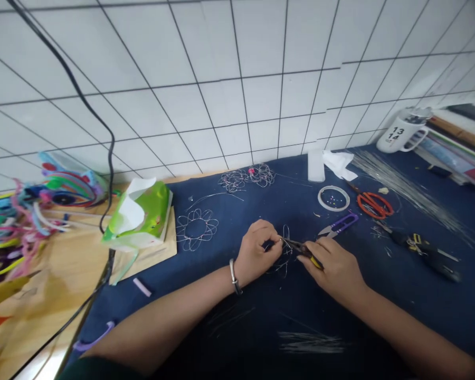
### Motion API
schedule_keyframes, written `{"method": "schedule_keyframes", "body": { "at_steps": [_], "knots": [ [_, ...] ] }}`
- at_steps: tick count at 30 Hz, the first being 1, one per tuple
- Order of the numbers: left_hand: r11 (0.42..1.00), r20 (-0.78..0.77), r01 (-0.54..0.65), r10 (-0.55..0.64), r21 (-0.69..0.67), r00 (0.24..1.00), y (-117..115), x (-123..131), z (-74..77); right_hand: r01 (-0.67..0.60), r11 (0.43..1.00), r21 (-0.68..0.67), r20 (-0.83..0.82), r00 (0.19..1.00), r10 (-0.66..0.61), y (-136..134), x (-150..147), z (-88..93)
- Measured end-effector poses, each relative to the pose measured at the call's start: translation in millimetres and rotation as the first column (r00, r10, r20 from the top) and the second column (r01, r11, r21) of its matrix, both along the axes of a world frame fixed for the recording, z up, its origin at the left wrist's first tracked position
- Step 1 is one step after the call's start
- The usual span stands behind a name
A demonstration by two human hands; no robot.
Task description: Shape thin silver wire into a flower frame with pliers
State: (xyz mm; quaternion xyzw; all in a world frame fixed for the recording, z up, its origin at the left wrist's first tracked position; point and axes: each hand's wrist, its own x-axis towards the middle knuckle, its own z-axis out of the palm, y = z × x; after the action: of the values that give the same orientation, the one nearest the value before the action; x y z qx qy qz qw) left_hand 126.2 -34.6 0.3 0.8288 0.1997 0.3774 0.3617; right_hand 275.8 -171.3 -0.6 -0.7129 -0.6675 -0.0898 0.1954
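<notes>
My left hand is closed in a pinch on a thin looped wire piece over the dark blue cloth. My right hand grips small pliers with yellow-and-black handles, and their tip meets the wire right beside my left fingertips. A metal bangle sits on my left wrist. A finished wire flower lies flat to the left of my hands.
Purple snips, orange scissors, a tape ring, black pliers and a bundle of straight wires lie to the right. Wire tangles sit behind. A green tissue pack, pipe cleaners, a mug and a black cable are around.
</notes>
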Motion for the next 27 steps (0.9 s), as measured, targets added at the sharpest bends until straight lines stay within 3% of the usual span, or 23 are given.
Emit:
{"method": "schedule_keyframes", "body": {
  "at_steps": [14, 27],
  "knots": [
    [0.999, 0.035, -0.02, 0.019, 0.047, 0.999, -4.5, -1.8, -3.1, -0.039, 0.999, -0.002, -0.05, 0.998, 0.038, -0.1, 2.5, -12.5],
    [1.0, 0.039, -0.009, 0.01, -0.03, 0.999, -8.2, -4.7, -6.6, -0.024, 0.999, 0.027, -0.042, 0.999, 0.025, -1.8, -1.1, -14.8]
  ]
}}
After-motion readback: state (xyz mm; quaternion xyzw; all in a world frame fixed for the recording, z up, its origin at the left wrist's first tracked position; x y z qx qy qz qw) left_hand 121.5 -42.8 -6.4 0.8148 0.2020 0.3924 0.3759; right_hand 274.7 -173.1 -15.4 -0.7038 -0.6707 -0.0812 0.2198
